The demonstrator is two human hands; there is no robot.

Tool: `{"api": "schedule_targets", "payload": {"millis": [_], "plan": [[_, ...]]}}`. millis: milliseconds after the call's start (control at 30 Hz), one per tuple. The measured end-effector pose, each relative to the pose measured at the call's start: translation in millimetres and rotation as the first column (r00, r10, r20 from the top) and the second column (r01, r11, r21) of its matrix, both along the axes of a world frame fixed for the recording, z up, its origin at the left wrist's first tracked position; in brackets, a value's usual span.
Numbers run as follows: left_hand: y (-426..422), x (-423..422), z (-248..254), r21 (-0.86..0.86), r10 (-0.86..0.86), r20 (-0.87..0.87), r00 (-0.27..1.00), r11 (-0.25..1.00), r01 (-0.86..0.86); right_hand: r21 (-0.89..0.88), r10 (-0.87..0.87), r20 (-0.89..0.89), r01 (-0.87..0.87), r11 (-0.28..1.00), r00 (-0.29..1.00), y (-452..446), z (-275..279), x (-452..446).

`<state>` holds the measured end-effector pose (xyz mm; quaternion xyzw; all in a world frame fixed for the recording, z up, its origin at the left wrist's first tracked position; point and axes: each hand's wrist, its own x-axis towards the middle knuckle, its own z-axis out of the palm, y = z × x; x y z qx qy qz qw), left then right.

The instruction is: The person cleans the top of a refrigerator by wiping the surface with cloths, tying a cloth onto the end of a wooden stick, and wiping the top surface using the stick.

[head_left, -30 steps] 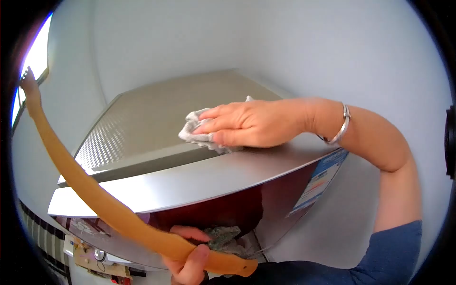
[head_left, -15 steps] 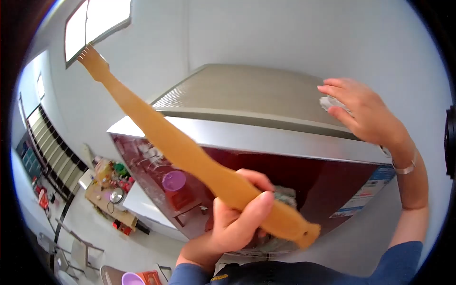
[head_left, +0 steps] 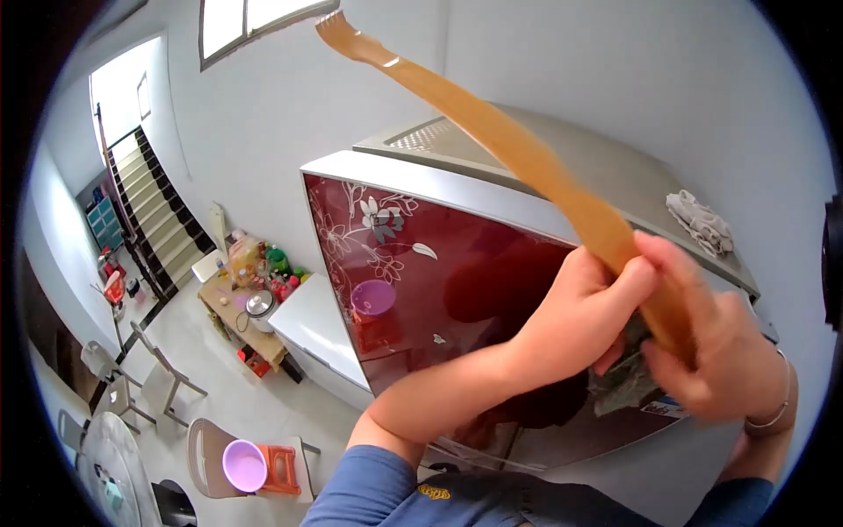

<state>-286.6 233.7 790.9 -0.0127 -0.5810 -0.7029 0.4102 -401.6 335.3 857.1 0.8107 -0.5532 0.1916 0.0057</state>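
Our left hand [head_left: 590,303], right hand [head_left: 718,347] both clasp wooden back scratcher [head_left: 502,136]; long axis runs up-left from grip, right nearer lower end.

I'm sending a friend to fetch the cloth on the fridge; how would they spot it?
Find the red-fronted fridge. On its top, toward the picture's right, lies a crumpled cloth. It is whitish, while the rag by the wooden stick is grey-green.
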Motion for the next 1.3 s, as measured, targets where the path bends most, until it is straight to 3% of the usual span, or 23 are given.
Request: {"api": "schedule_targets", "payload": {"millis": [100,200,300,367,433,500,567,633,700,733,800,833,933,1000,1067,1100,1167,1200,1233,1300], "plan": [[-8,5,16,-0.076,-0.121,0.102,0.987,0.989,0.129,-0.008,-0.037,0.13,0.039,0.999,0.991,-1,7,-10],[-14,14,23,-0.169,-0.084,0.149,0.985,0.98,0.109,-0.157,-0.06,0.243,0.1,0.982,0.968,-3,9,-23],[-12,34,45,-0.283,0.189,0.041,0.981,0.944,-0.17,-0.168,-0.178,0.292,0.234,0.958,0.94,-1,17,-39],[-22,41,62,-0.371,0.413,-0.097,0.906,0.829,-0.418,-0.166,-0.222,0.271,0.273,0.948,0.936,-4,18,-53],[-46,44,79,-0.411,0.553,-0.239,0.798,0.687,-0.599,-0.241,-0.159,0.333,0.247,0.938,0.929,-8,14,-66],[-71,52,97,-0.397,0.637,-0.185,0.748,0.648,-0.65,-0.173,-0.186,0.354,0.259,0.95,0.917,-6,15,-70],[-98,56,102,-0.482,0.77,-0.302,0.563,0.386,-0.787,-0.248,-0.17,0.314,0.254,0.935,0.934,-6,9,-74],[-127,66,104,-0.601,0.867,-0.123,0.483,0.322,-0.731,-0.243,-0.166,0.315,0.249,0.938,0.934,-4,8,-71],[-159,77,99,-0.762,0.954,0.098,0.282,0.254,-0.595,-0.24,-0.161,0.313,0.243,0.94,0.936,-4,7,-71],[-163,81,96,-0.765,0.953,0.1,0.285,0.257,-0.591,-0.233,-0.139,0.323,0.221,0.947,0.936,-4,6,-72],[-167,86,95,-0.855,0.913,0.408,0.006,0.384,-0.347,-0.224,-0.12,0.337,0.204,0.953,0.934,-5,3,-75],[-167,88,95,-0.857,0.913,0.407,0.009,0.385,-0.342,-0.22,-0.098,0.34,0.18,0.959,0.935,-6,2,-75],[-155,82,95,-0.957,0.99,-0.008,-0.14,-0.048,-0.286,-0.162,-0.078,0.369,0.147,0.976,0.926,-2,6,-75],[-129,62,101,-0.904,0.932,-0.351,-0.093,-0.363,-0.228,-0.112,-0.093,0.398,0.15,0.982,0.913,0,12,-72],[-111,39,105,-0.699,0.644,-0.715,0.272,-0.636,-0.328,-0.03,-0.127,0.402,0.152,0.988,0.907,1,19,-71],[-105,26,106,-0.698,0.634,-0.715,0.294,-0.628,-0.344,-0.032,-0.153,0.406,0.181,0.983,0.901,2,20,-70],[-92,6,105,-0.775,0.549,-0.597,0.585,-0.582,-0.245,-0.116,0.005,0.467,0.055,0.992,0.884,0,17,-75],[-84,1,108,-0.881,0.67,-0.417,0.614,-0.465,-0.091,-0.177,0.081,0.475,0.005,0.984,0.876,-1,14,-79],[-82,-3,112,-0.879,0.655,-0.419,0.629,-0.466,-0.101,-0.236,0.156,0.477,-0.045,0.971,0.865,-2,12,-81],[-82,-13,119,-0.939,0.87,-0.21,0.447,-0.307,0.157,0.054,-0.066,0.471,0.046,0.997,0.88,9,25,-85]]}}
